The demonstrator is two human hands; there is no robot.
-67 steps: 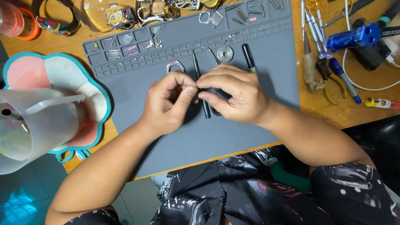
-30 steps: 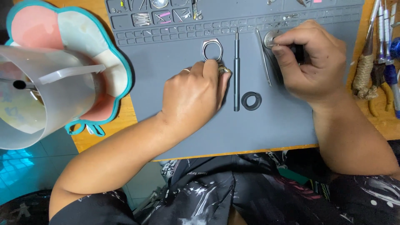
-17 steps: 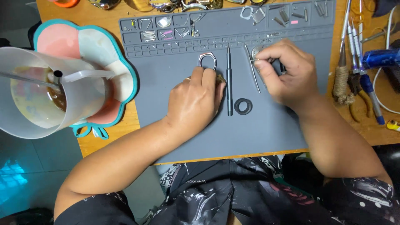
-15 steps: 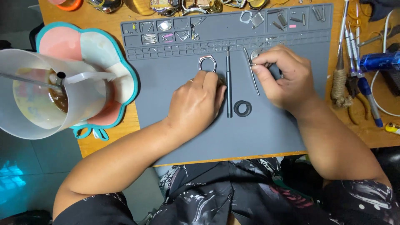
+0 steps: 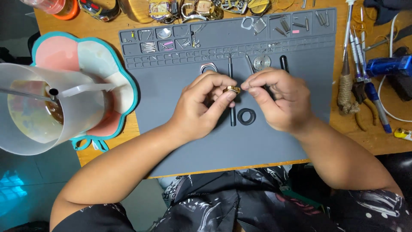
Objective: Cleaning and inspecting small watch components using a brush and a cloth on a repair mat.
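Both hands back together mid-mat (image 5: 274,141) since a moment ago. Left hand (image 5: 201,107) pinching small gold ring (image 5: 232,90) above black rod (image 5: 232,116). Right hand (image 5: 279,101) off the upper tools, fingertips closed on something tiny beside ring; black washer (image 5: 246,117) left lying below.

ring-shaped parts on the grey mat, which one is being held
The small gold-coloured ring, pinched at the left hand fingertips. The black rubber ring and the silver watch case lie untouched on the mat.
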